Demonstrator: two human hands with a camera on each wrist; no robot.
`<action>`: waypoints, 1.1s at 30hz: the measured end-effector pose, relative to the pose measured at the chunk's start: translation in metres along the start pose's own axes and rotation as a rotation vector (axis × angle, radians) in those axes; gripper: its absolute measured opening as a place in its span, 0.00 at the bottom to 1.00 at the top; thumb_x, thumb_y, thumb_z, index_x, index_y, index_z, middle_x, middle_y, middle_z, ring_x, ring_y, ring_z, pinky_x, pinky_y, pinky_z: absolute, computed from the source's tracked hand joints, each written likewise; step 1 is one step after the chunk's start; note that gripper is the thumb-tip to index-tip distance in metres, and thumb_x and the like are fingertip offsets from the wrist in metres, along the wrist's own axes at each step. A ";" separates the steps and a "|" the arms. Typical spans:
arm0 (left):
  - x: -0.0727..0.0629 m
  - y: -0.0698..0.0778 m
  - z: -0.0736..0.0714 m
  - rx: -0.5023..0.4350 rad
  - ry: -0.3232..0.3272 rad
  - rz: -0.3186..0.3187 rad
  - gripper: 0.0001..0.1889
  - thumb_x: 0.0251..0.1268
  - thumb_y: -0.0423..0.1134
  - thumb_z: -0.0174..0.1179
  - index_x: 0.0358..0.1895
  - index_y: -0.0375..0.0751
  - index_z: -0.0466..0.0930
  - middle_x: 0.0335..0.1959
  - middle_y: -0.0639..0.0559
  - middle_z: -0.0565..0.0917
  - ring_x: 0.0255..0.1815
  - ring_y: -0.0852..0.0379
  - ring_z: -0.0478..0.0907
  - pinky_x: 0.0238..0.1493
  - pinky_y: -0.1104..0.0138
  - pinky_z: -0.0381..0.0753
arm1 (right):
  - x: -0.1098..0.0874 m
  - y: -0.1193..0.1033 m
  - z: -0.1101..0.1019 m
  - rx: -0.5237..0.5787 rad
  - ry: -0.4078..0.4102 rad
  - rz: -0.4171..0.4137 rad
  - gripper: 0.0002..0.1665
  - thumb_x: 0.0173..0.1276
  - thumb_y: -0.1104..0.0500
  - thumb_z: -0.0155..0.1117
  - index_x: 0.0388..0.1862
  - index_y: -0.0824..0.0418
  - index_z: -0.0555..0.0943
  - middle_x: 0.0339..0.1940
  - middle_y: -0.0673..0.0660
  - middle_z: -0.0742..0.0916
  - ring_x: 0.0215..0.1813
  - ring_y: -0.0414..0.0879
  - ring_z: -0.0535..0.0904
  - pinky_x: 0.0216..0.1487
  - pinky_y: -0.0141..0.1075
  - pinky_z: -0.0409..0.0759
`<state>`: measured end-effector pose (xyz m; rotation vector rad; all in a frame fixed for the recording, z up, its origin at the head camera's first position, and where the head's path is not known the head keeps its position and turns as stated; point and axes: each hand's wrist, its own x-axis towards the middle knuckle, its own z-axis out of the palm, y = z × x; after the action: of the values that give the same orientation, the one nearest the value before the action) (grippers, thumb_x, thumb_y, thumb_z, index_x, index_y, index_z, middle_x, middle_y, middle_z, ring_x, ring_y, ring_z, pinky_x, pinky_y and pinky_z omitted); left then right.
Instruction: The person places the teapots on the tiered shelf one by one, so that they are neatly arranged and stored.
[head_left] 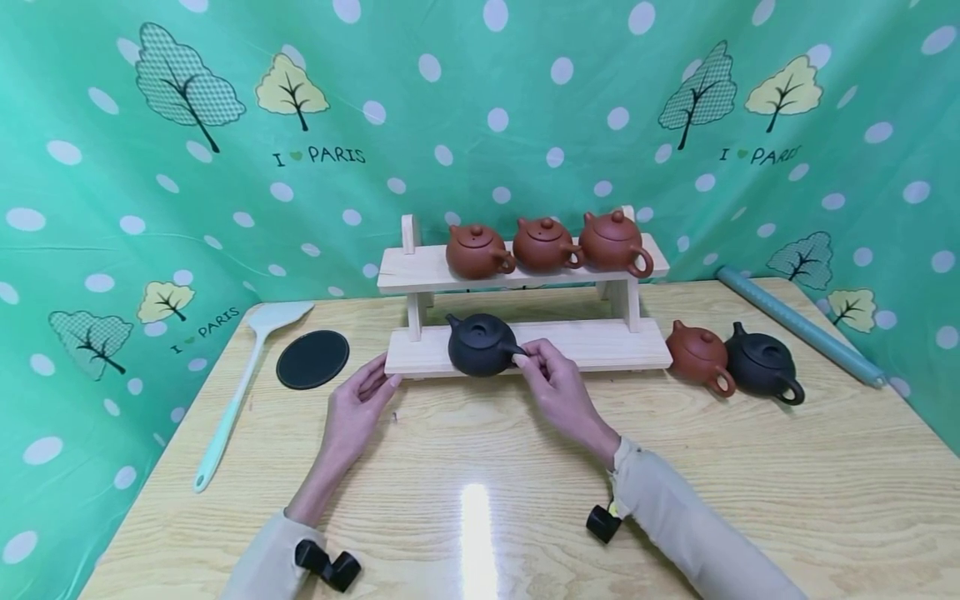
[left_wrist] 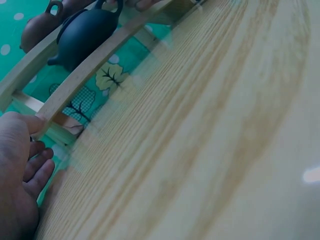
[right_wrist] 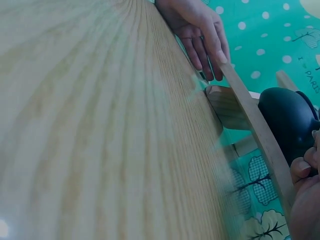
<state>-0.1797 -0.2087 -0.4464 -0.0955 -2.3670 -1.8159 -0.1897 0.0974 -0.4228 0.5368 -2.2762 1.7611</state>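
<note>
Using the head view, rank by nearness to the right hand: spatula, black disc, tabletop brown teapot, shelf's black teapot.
1. Black teapot: handle pinched by the right hand.
2. Brown teapot: on table, rightward.
3. Black disc: leftward.
4. Spatula: farthest left.

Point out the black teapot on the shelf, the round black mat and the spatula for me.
Black teapot [head_left: 480, 358]: head view, front of its body.
Round black mat [head_left: 312, 359]: head view, middle of its top.
Spatula [head_left: 231, 412]: head view, along its handle.

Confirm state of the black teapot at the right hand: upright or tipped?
Upright: in the head view, the black teapot has its lid on top, and the right hand pinches its handle.
</note>
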 end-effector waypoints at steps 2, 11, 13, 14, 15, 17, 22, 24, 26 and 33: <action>0.000 0.000 0.000 -0.004 0.001 0.000 0.28 0.76 0.41 0.65 0.72 0.34 0.73 0.66 0.37 0.79 0.66 0.46 0.78 0.58 0.78 0.78 | 0.001 0.000 0.001 -0.004 0.003 -0.004 0.05 0.80 0.64 0.60 0.44 0.66 0.81 0.24 0.50 0.74 0.25 0.42 0.67 0.25 0.28 0.63; 0.000 0.000 0.001 -0.016 0.002 0.006 0.27 0.75 0.40 0.65 0.72 0.33 0.73 0.66 0.37 0.79 0.66 0.46 0.78 0.58 0.78 0.78 | 0.004 -0.003 0.004 -0.016 -0.012 0.015 0.04 0.80 0.64 0.61 0.44 0.64 0.81 0.24 0.50 0.74 0.25 0.43 0.67 0.27 0.29 0.63; 0.001 0.000 0.001 -0.020 0.002 0.007 0.27 0.75 0.40 0.65 0.72 0.33 0.73 0.65 0.36 0.80 0.65 0.46 0.78 0.58 0.78 0.78 | 0.005 -0.004 0.004 -0.018 -0.019 0.024 0.05 0.80 0.63 0.61 0.44 0.64 0.81 0.24 0.50 0.73 0.26 0.43 0.67 0.27 0.29 0.62; 0.001 0.000 0.001 -0.021 0.002 0.006 0.27 0.75 0.40 0.65 0.72 0.33 0.73 0.65 0.36 0.80 0.65 0.46 0.78 0.58 0.78 0.78 | 0.005 -0.003 0.003 -0.017 -0.023 0.028 0.05 0.80 0.62 0.61 0.44 0.64 0.81 0.25 0.50 0.73 0.26 0.43 0.67 0.27 0.30 0.62; 0.001 -0.001 0.001 -0.022 0.001 0.005 0.27 0.75 0.40 0.65 0.72 0.33 0.73 0.65 0.36 0.80 0.65 0.46 0.78 0.58 0.78 0.78 | 0.005 -0.003 0.003 -0.014 -0.026 0.032 0.05 0.80 0.62 0.61 0.44 0.64 0.81 0.25 0.50 0.73 0.26 0.43 0.67 0.27 0.30 0.62; 0.001 -0.001 0.001 -0.021 -0.002 0.002 0.27 0.75 0.40 0.65 0.72 0.33 0.73 0.66 0.36 0.79 0.66 0.46 0.78 0.58 0.78 0.78 | 0.005 -0.003 0.003 -0.007 -0.028 0.042 0.06 0.80 0.62 0.61 0.44 0.64 0.81 0.25 0.50 0.73 0.26 0.43 0.66 0.27 0.30 0.62; 0.002 0.000 0.000 -0.014 -0.008 -0.005 0.28 0.76 0.39 0.64 0.73 0.33 0.71 0.67 0.36 0.78 0.67 0.45 0.77 0.58 0.79 0.77 | 0.005 -0.004 0.003 0.002 -0.022 0.065 0.06 0.80 0.61 0.62 0.44 0.63 0.82 0.25 0.51 0.73 0.26 0.43 0.66 0.26 0.29 0.61; 0.002 0.000 0.000 -0.010 -0.008 -0.007 0.28 0.76 0.39 0.64 0.74 0.33 0.71 0.67 0.36 0.78 0.67 0.45 0.77 0.58 0.79 0.77 | 0.006 -0.005 0.004 0.001 -0.018 0.076 0.05 0.80 0.62 0.62 0.44 0.64 0.82 0.25 0.50 0.72 0.25 0.43 0.65 0.27 0.29 0.61; 0.001 0.000 0.000 -0.008 -0.006 -0.006 0.28 0.76 0.40 0.64 0.74 0.33 0.71 0.67 0.36 0.78 0.67 0.46 0.77 0.58 0.79 0.77 | 0.006 -0.005 0.004 0.005 -0.015 0.087 0.06 0.80 0.62 0.62 0.46 0.65 0.82 0.25 0.50 0.72 0.25 0.43 0.65 0.27 0.29 0.61; 0.001 -0.003 0.000 0.001 0.009 0.003 0.28 0.75 0.41 0.66 0.72 0.33 0.73 0.65 0.36 0.80 0.66 0.45 0.78 0.58 0.77 0.78 | 0.007 -0.005 0.005 0.009 -0.015 0.111 0.07 0.80 0.62 0.62 0.47 0.65 0.82 0.24 0.49 0.72 0.25 0.43 0.65 0.26 0.29 0.60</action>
<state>-0.1810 -0.2094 -0.4496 -0.0910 -2.3604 -1.8104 -0.1936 0.0904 -0.4171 0.4350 -2.3520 1.8241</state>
